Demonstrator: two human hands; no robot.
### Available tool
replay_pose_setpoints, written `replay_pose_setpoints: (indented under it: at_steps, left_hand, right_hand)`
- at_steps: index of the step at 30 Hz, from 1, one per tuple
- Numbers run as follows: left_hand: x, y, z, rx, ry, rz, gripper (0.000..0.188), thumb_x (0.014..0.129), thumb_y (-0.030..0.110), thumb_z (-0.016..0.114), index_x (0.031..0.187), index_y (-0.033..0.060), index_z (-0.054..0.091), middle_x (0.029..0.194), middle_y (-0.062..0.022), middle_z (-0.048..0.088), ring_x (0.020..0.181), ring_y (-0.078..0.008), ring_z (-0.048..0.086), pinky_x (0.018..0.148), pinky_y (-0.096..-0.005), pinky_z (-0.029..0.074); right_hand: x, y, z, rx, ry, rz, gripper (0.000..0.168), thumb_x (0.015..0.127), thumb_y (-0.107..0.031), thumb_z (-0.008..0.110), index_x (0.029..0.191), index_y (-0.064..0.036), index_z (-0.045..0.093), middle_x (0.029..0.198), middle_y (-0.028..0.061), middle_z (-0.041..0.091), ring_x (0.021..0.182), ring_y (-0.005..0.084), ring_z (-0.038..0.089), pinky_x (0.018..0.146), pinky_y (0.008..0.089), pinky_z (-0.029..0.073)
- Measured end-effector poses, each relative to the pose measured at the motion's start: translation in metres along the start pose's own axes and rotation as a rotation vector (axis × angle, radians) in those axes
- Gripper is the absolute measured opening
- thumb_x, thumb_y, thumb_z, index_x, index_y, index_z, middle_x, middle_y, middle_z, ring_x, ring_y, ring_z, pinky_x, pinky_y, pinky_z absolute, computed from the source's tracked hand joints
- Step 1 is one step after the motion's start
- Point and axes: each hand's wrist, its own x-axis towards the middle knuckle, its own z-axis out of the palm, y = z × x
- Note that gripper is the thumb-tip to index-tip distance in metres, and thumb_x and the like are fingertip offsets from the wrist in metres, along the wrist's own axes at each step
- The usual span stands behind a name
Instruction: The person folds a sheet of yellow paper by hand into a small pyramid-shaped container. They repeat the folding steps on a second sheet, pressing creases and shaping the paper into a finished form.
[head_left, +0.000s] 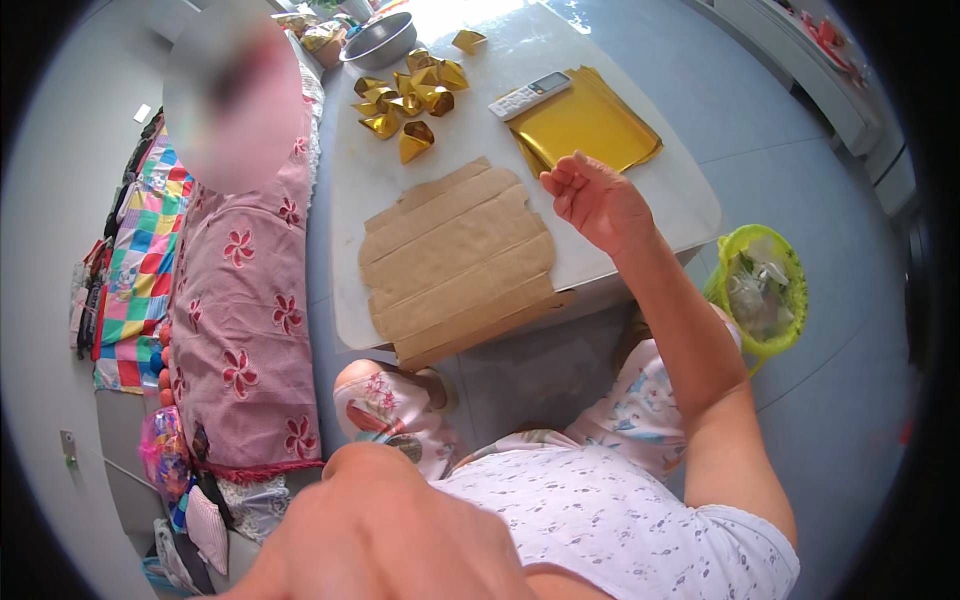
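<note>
My right hand hovers at the near edge of a stack of gold foil paper sheets. Its fingers are loosely curled, with nothing seen in them. Very close to the camera, my left hand fills the bottom of the view; its fingertips are out of sight, so whether it holds anything is hidden. Across the near part of the white table lies a flattened piece of brown cardboard. Several folded gold paper ingots are grouped beyond it. A white remote control rests on the gold sheets.
A metal bowl sits at the table's far left. Right of my knee is a yellow-green waste basket with rubbish inside. Along the left runs a sofa under a pink flowered cover, with a blurred shape above it. A white cabinet lines the right.
</note>
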Motion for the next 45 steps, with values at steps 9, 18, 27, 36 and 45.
replay_pose_setpoints:
  at_steps: [9,18,27,36,45]
  left_hand:
    - [-0.010,-0.061,0.019,0.264,0.575,-0.500,0.040,0.102,0.045,0.054,0.097,0.0069,0.064,0.113,-0.0167,0.065,0.087,-0.0226,0.065,0.070,-0.0357,0.050]
    - [0.004,-0.090,0.009,-1.048,0.374,-0.744,0.041,0.101,0.047,0.055,0.106,0.0072,0.064,0.119,-0.0161,0.064,0.096,-0.0222,0.061,0.080,-0.0356,0.047]
    - [0.012,-0.101,0.002,-1.253,0.273,-0.822,0.044,0.101,0.048,0.056,0.114,0.0075,0.064,0.124,-0.0155,0.063,0.106,-0.0218,0.058,0.090,-0.0356,0.043]
    - [0.020,-0.117,0.019,-1.427,0.175,-0.890,0.048,0.100,0.049,0.057,0.123,0.0078,0.063,0.130,-0.0149,0.061,0.116,-0.0214,0.055,0.100,-0.0355,0.039]
    - [0.040,-0.129,0.039,-1.591,-0.055,-1.052,0.054,0.099,0.051,0.058,0.131,0.0081,0.063,0.136,-0.0143,0.060,0.125,-0.0209,0.051,0.110,-0.0354,0.035]
  right_hand:
    - [0.002,-0.043,-0.018,-0.411,0.268,-0.064,0.015,0.097,-0.019,0.066,0.090,-0.006,0.068,0.085,0.0055,0.071,0.089,0.0222,0.071,0.064,0.0266,0.051]
    - [-0.002,-0.043,-0.009,-0.477,0.287,0.005,0.012,0.097,-0.017,0.066,0.093,-0.006,0.067,0.087,0.0057,0.071,0.091,0.0213,0.072,0.062,0.0244,0.051]
    - [0.001,-0.045,0.001,-1.610,0.378,-0.155,0.024,0.095,-0.029,0.069,0.097,-0.005,0.067,0.089,0.0097,0.071,0.090,0.0240,0.070,0.073,0.0371,0.053]
    - [0.021,-0.009,-0.008,-2.494,0.152,0.095,0.046,0.086,-0.024,0.075,0.117,0.005,0.057,0.133,0.0353,0.051,0.137,0.0537,0.036,0.115,0.0541,0.033]
    - [0.032,-0.005,-0.050,-2.541,0.177,-0.174,0.030,0.089,-0.019,0.068,0.110,0.003,0.063,0.117,0.0301,0.062,0.126,0.0437,0.051,0.118,0.0510,0.028]
